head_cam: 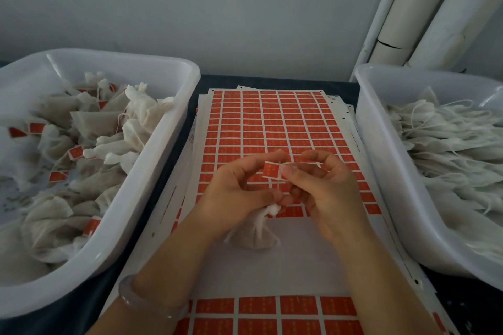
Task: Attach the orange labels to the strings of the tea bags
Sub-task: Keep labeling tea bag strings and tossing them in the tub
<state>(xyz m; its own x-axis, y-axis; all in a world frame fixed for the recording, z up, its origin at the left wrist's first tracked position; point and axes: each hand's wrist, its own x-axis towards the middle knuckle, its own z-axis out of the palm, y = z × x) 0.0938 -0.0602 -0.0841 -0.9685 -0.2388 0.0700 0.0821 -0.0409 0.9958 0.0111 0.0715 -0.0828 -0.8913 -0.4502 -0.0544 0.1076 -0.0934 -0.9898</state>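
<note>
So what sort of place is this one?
Probably a small hand-packing workstation: a left tub of labelled tea bags, a right tub of unlabelled bags, and stacked label sheets between them. The left hand holds a tea bag while the right hand pinches a label.

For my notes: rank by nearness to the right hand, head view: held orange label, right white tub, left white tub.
1. Small orange paper label, pinched by the right hand.
2. White plastic tub of unlabelled tea bags, right side.
3. White plastic tub of labelled tea bags, left side.
</note>
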